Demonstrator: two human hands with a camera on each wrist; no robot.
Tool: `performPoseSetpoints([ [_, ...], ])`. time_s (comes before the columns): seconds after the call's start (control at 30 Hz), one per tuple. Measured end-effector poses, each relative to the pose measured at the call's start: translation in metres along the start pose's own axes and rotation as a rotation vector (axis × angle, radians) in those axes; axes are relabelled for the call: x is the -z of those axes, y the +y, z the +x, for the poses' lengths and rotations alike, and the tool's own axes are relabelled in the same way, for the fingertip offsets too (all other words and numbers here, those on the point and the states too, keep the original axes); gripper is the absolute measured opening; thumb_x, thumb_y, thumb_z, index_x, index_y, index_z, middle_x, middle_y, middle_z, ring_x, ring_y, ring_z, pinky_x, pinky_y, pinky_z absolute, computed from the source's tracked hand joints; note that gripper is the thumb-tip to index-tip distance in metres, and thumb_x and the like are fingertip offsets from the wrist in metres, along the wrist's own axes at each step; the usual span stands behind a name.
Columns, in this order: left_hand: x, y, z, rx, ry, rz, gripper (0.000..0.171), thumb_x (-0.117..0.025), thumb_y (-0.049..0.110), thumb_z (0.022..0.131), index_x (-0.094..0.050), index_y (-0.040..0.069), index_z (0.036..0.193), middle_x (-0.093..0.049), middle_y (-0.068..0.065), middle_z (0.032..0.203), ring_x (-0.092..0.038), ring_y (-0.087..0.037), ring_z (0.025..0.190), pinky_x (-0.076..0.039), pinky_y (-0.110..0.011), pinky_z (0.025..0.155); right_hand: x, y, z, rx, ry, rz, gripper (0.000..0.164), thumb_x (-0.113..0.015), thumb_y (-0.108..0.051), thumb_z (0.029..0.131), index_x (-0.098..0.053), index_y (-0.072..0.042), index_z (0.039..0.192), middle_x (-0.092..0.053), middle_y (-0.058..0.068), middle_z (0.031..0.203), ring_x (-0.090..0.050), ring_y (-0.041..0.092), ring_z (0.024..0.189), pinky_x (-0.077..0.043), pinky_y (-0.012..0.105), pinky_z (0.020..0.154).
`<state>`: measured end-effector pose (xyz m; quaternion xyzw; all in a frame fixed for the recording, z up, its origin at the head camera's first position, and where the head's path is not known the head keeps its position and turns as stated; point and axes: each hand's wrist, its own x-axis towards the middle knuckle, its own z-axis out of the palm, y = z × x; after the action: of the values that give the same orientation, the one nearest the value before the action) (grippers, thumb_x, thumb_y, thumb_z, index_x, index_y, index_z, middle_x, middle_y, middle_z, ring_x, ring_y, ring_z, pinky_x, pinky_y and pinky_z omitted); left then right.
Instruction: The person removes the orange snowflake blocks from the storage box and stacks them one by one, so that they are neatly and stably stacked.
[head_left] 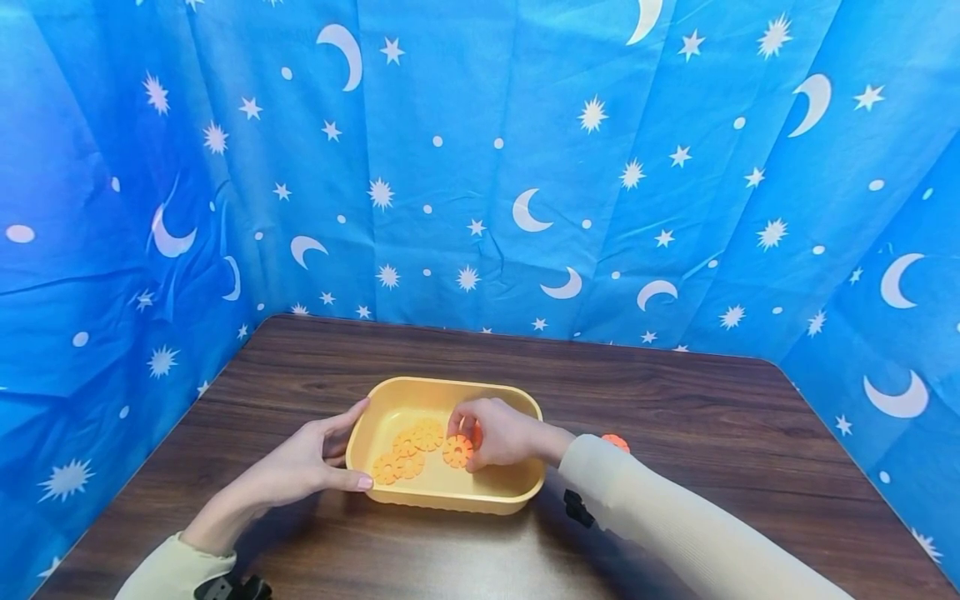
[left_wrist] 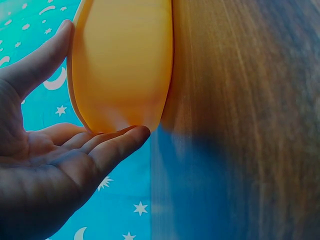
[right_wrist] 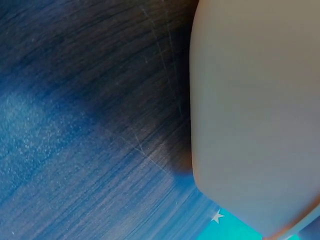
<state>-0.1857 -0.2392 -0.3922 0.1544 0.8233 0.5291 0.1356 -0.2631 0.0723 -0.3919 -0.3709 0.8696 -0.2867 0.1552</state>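
Note:
A yellow plastic basin [head_left: 442,502] stands on the table with several light orange notched plastic discs [head_left: 386,469] lying in its left part. My left hand [head_left: 296,467] grips the basin's left end, thumb at the near corner and fingers on the far side; the left wrist view shows these fingers against the basin wall [left_wrist: 125,65]. Reaching in over the right rim, my right hand [head_left: 510,432] pinches a brighter orange notched disc [head_left: 451,455]. More orange shows between its fingers. The right wrist view has only the basin's outer wall [right_wrist: 255,110], with the fingers hidden.
On the table [head_left: 675,417], a red-orange disc [head_left: 617,442] lies right of the basin, partly covered by the right sleeve [head_left: 645,500]. A blue curtain [head_left: 480,167] with moons and stars hangs behind the table and along both sides.

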Motion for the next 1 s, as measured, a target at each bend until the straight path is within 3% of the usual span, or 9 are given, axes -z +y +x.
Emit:
performPoseSetpoints([
  [0.47,0.000,0.000,0.000,-0.004,0.002,0.000,0.110,-0.091,0.021,0.084,-0.021,-0.003,0.166,-0.023,-0.028,0.169,-0.036,-0.049,0.148,-0.042,-0.052,0.114,0.003,0.001,0.002,-0.052,0.014,0.083,0.041,-0.093,0.001,0.075,-0.077,-0.012,0.109,-0.067,-0.001,0.093,-0.059,0.021,0.085,-0.051,0.030,0.072],
  [0.67,0.000,0.000,0.000,-0.015,-0.002,-0.006,0.110,-0.091,0.020,0.084,-0.021,-0.003,0.166,-0.023,-0.028,0.169,-0.036,-0.049,0.148,-0.043,-0.051,0.113,0.007,0.000,0.002,-0.023,0.024,0.108,0.040,-0.094,0.002,0.074,-0.079,-0.004,0.110,-0.069,0.002,0.087,-0.056,0.021,0.079,-0.045,0.027,0.067],
  [1.0,-0.001,0.001,0.000,0.005,0.003,-0.006,0.111,-0.092,0.021,0.084,-0.020,-0.001,0.166,-0.024,-0.028,0.169,-0.036,-0.048,0.148,-0.043,-0.051,0.113,0.012,-0.002,-0.001,-0.021,0.029,0.160,0.040,-0.093,0.002,0.076,-0.080,-0.004,0.114,-0.069,0.007,0.085,-0.052,0.022,0.067,-0.043,0.025,0.057],
])
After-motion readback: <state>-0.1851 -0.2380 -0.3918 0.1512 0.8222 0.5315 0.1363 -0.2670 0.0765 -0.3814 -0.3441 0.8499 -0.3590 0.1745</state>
